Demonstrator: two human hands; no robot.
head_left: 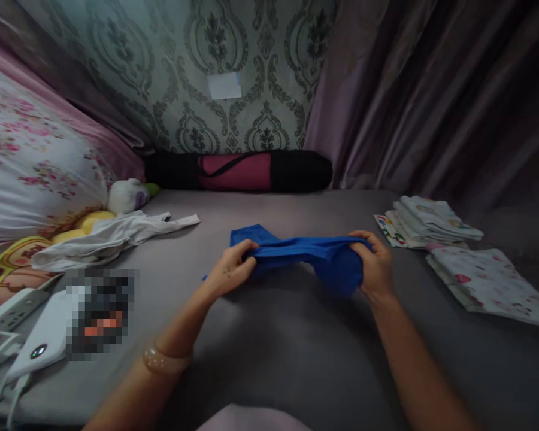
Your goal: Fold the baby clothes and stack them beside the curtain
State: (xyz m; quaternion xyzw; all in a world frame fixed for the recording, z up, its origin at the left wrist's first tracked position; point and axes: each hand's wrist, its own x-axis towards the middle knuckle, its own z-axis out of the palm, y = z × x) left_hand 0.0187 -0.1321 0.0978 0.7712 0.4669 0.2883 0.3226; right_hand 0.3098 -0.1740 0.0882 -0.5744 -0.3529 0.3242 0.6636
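Observation:
A blue cloth garment [296, 248] is stretched between my two hands above the grey bed sheet [269, 347]; its exact kind cannot be made out. My left hand [233, 266] pinches one end of it, thumb toward me. At the other end my right hand [375, 263] grips the edge, with fingers over the top. Part of the fabric droops below the right hand and looks blurred. Another flap of it reaches behind the left hand. A bracelet [166, 359] circles my left wrist.
Folded patterned cloths [435, 218] are stacked at right, near another folded cloth [494, 275]. A crumpled white garment [112, 239], a power strip [15, 314] and a white power bank [45, 335] with cables lie left. A black and magenta long bag [238, 170] lines the wall.

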